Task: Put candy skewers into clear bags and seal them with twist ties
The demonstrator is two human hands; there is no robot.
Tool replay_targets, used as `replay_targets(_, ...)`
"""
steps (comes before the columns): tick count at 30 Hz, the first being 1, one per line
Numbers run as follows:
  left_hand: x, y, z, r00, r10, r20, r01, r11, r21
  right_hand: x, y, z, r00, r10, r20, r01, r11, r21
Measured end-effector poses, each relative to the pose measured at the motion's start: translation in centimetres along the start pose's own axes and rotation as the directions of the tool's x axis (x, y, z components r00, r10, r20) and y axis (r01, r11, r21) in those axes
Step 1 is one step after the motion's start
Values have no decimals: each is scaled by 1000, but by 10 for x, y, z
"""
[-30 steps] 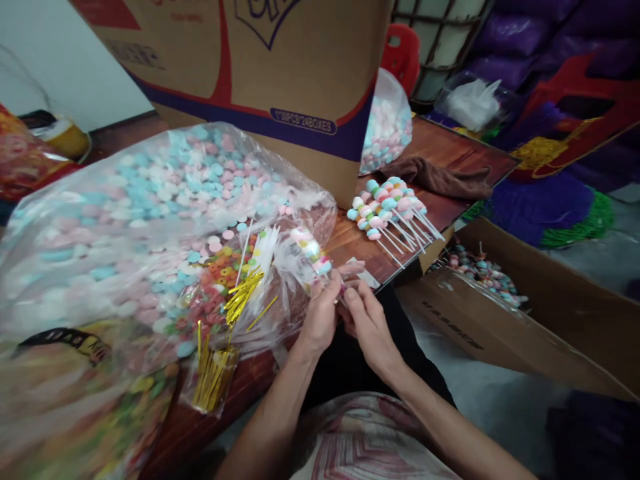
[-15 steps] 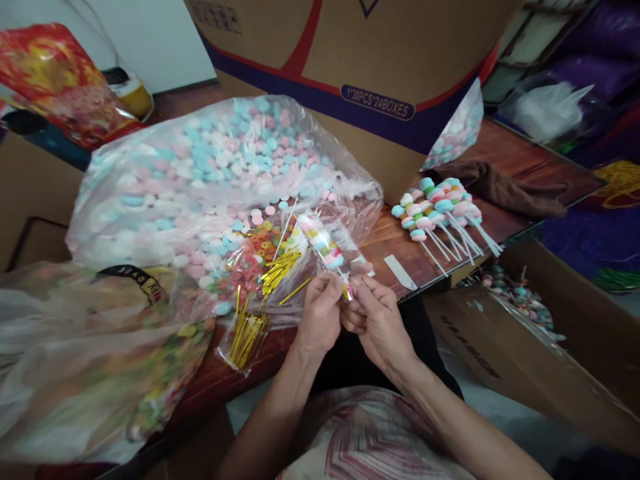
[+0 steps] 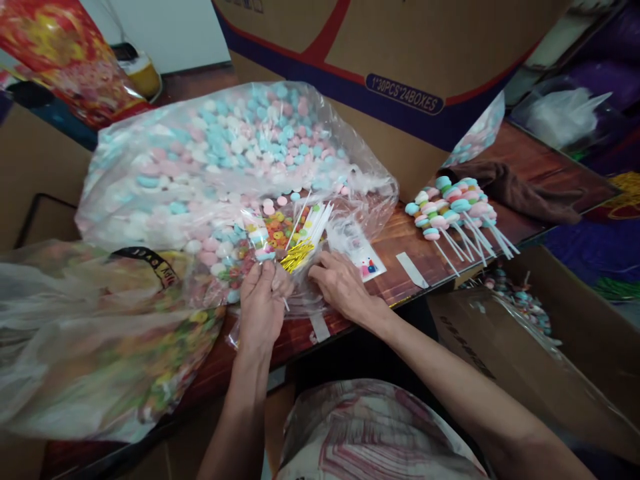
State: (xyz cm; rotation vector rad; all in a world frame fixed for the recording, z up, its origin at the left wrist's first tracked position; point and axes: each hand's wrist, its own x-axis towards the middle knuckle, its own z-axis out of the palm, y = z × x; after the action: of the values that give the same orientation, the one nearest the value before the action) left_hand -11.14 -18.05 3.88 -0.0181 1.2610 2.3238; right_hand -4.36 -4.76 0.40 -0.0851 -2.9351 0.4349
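Note:
My left hand is closed around the stick end of a marshmallow skewer, whose pink, white and blue pieces show above the fist in clear film. To its right, my right hand reaches over a clear plastic bag, fingers curled together at its edge; whatever is in the fingertips is hidden. Gold twist ties lie just beyond those fingers. Behind them are white sticks and orange and red gummy rings. A printed packet of clear wrappers lies past my right hand.
A large clear bag of marshmallows spreads across the table, with a bag of gummy rings at left. Finished skewers are piled at right beside a brown cloth. Behind stands a big carton; an open carton sits lower right.
Both hands were together at the skewer's lower end. My left hand has carried the skewer left, and my right hand has let go and moved beside the twist ties. The view has shifted slightly.

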Motion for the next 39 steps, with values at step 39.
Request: replay_targets(39,-15,-80,66,989,90,117,-114,969,218,-42,10,-35,682,726,-84,-53,164,985)
